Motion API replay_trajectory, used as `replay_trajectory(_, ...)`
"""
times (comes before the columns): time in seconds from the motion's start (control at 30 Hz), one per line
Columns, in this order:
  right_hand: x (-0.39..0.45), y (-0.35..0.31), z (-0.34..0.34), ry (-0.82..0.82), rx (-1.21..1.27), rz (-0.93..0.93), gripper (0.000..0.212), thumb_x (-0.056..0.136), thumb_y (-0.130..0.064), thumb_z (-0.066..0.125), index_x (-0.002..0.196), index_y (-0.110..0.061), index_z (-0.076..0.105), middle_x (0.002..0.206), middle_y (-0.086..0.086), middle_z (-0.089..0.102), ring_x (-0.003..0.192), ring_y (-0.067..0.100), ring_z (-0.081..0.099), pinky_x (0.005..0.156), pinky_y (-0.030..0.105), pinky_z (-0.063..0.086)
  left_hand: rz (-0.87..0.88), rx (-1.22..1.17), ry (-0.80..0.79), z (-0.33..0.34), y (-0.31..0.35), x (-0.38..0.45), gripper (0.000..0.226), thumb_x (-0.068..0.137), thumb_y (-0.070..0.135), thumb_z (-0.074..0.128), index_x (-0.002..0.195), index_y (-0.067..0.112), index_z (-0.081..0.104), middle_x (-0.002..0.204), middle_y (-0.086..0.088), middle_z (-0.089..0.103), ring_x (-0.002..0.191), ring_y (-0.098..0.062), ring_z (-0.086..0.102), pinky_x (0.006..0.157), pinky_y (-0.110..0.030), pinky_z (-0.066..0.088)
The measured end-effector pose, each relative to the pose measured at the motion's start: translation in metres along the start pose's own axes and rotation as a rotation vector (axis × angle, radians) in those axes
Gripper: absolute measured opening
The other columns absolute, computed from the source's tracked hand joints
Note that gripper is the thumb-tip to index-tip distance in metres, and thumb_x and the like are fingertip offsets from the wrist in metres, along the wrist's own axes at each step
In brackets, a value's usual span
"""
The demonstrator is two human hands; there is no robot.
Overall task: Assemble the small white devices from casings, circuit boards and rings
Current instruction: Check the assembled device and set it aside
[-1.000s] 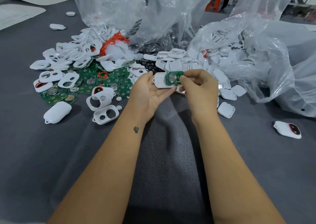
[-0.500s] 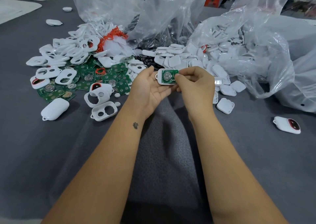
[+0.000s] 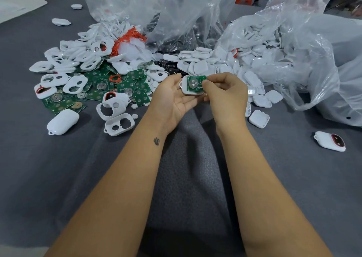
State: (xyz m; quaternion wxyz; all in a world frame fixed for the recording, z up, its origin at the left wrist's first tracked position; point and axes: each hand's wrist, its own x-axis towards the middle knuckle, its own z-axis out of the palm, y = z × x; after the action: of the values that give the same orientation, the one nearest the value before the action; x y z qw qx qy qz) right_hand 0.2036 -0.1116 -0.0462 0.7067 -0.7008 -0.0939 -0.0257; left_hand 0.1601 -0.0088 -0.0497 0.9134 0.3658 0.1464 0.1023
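Note:
My left hand (image 3: 172,100) lies palm up and cradles a white casing half (image 3: 190,91), thumb curled at its left end. In the casing sits a green circuit board (image 3: 195,82) with a round silver cell. My right hand (image 3: 225,96) pinches the board's right edge between thumb and fingers. To the left lie green circuit boards (image 3: 98,92), white front casings with holes (image 3: 76,84) and red rings (image 3: 127,37). White back covers (image 3: 201,66) are heaped behind the hands.
Clear plastic bags (image 3: 293,51) of white parts stand behind and to the right. A finished device (image 3: 331,141) with a red ring lies at the right. Loose casings (image 3: 119,124), a closed white shell (image 3: 62,121) and a cover (image 3: 258,118) lie on the grey cloth (image 3: 58,178).
The board has gone from lying half over the casing's right end to sitting inside it. Both hands have lifted slightly and the casing tilts more toward me.

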Motion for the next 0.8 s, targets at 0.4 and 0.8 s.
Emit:
replay_trajectory(0.4, 0.016, 0.000, -0.028, -0.327, -0.365, 0.229, 0.017, 0.085, -0.003, 0.055, 0.072, -0.012, 0.061, 0.060, 0.007, 0.057, 0.049, 0.012, 0.049, 0.046, 0.021, 0.040, 0.194, -0.052, 0.184, 0.001, 0.000, 0.000, 0.039, 0.099, -0.005, 0.045, 0.136, -0.012, 0.034, 0.102, -0.027, 0.065, 0.077, -0.027, 0.072, 0.075, -0.036, 0.061)
replay_trajectory(0.8, 0.010, 0.002, -0.016, -0.425, -0.636, -0.027, 0.005, 0.082, -0.012, 0.069, 0.078, -0.010, 0.071, 0.066, 0.005, 0.061, 0.057, 0.011, 0.048, 0.054, 0.022, 0.039, 0.176, -0.033, 0.169, -0.003, 0.000, 0.002, 0.025, 0.100, -0.004, 0.044, 0.122, -0.014, 0.045, 0.103, -0.031, 0.065, 0.073, -0.026, 0.073, 0.071, -0.033, 0.061)
